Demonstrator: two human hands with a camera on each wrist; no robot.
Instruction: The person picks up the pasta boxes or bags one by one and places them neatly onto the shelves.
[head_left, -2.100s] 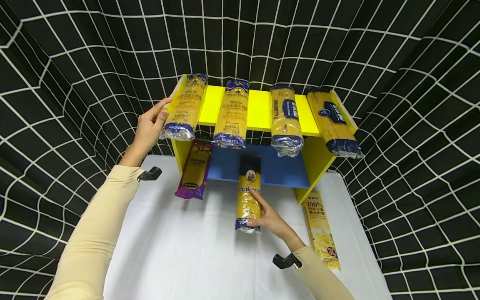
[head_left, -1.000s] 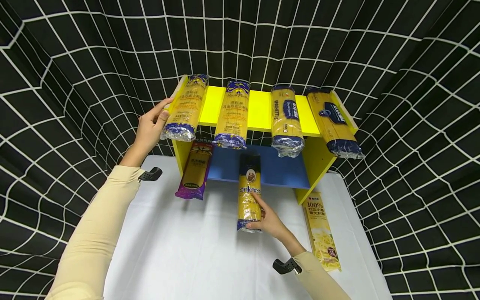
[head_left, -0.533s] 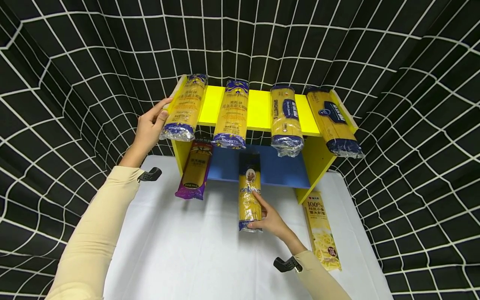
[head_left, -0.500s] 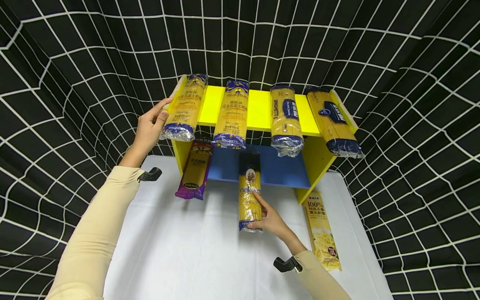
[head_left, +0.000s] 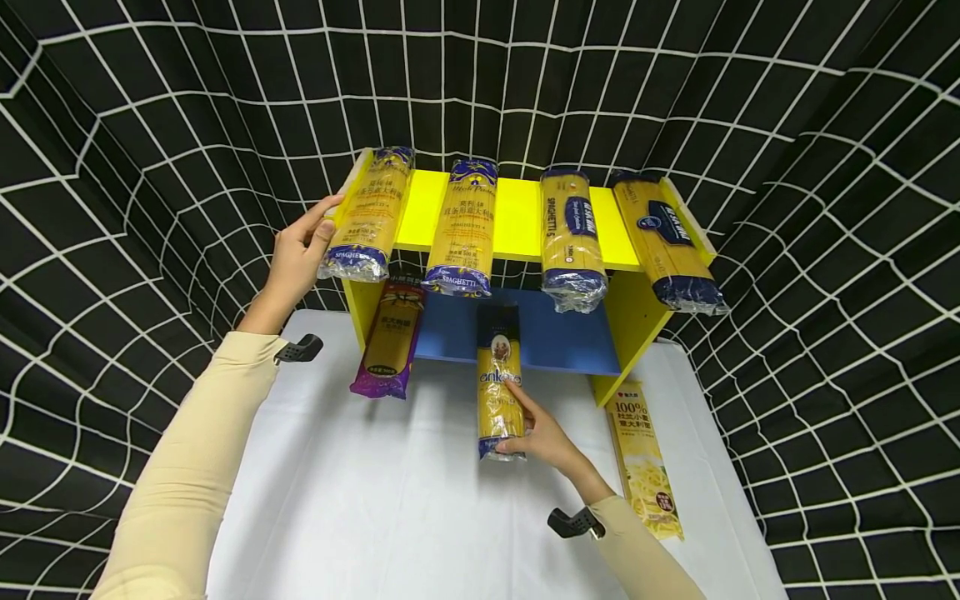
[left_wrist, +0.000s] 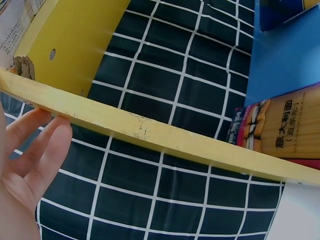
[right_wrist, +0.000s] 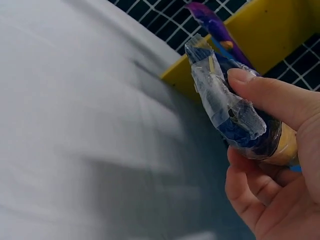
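Observation:
My right hand (head_left: pixel 546 440) grips the front end of a yellow-and-navy pack of pasta (head_left: pixel 498 408) marked "ankara". Its far end lies over the blue lower shelf (head_left: pixel 573 337); the near end juts out over the table. In the right wrist view the thumb is on one side of the crinkled navy end (right_wrist: pixel 235 127), the fingers on the other. My left hand (head_left: pixel 294 258) touches the outer face of the yellow left side panel (left_wrist: pixel 142 129) with its fingertips, beside a spaghetti pack (head_left: pixel 367 217) on the top shelf.
Several spaghetti packs, one of them blue-ended (head_left: pixel 573 237), lie along the yellow top shelf (head_left: pixel 517 217). A purple pasta pack (head_left: pixel 390 342) leans out at the lower left. Another pasta pack (head_left: pixel 641 458) lies on the white table (head_left: pixel 390 500) at right. Black gridded cloth (head_left: pixel 480 83) surrounds everything.
The ankara pack, with my right hand on it, has edged slightly farther toward the shelf and a little to the right. My left hand stays at the side panel.

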